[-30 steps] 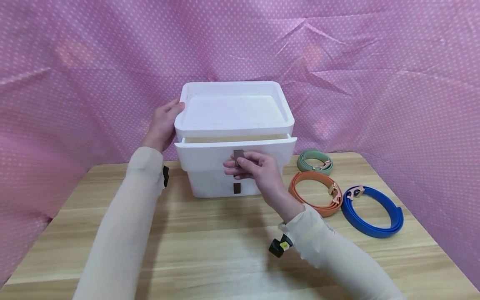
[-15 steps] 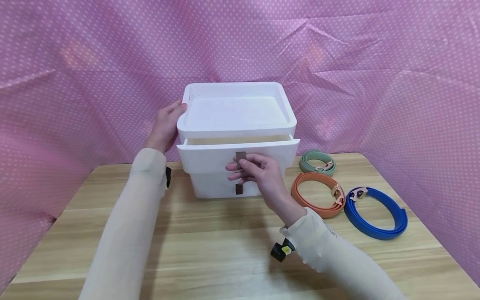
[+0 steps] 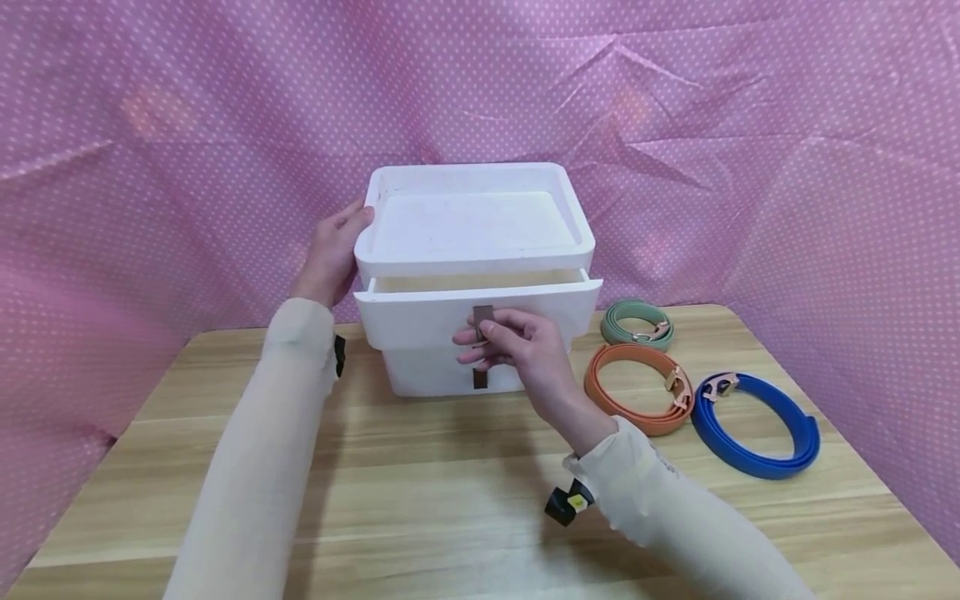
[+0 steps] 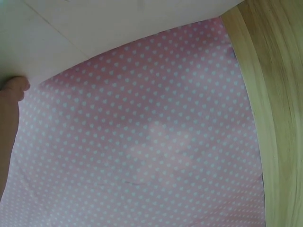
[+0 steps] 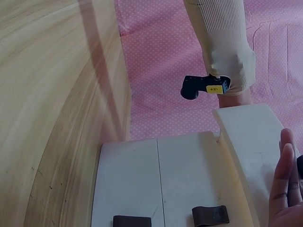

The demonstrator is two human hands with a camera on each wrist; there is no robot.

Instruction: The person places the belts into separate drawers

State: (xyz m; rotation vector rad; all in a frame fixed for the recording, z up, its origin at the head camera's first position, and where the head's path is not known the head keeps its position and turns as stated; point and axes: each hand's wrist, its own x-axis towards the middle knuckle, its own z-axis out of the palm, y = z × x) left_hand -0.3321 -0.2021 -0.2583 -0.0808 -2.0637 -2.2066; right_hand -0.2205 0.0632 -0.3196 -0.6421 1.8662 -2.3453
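Observation:
A white drawer box [image 3: 472,225] with a raised rim on top stands at the back of the table, its top drawer [image 3: 420,321] partly pulled out. The right hand [image 3: 528,346] pinches that drawer's brown pull tab [image 3: 483,315] between thumb and fingers. Against the left side of the box lies the left hand [image 3: 330,254], with fairly straight fingers. In the left wrist view only the edge of the left hand [image 4: 12,99] shows against the white side. In the right wrist view, two lower brown tabs [image 5: 210,215] sit on shut drawers, and fingers [image 5: 282,177] appear by the pulled-out front.
To the right lie three coiled belts: a green belt [image 3: 611,325], an orange belt [image 3: 600,392] and a blue belt [image 3: 723,446]. They rest on the wooden table [image 3: 420,500]. A pink dotted cloth [image 3: 480,83] hangs behind and at both sides.
The top drawer has slid slightly further out towards the person, with the right hand still on its tab. The left hand stays at the box's side. The head view shifts slightly.

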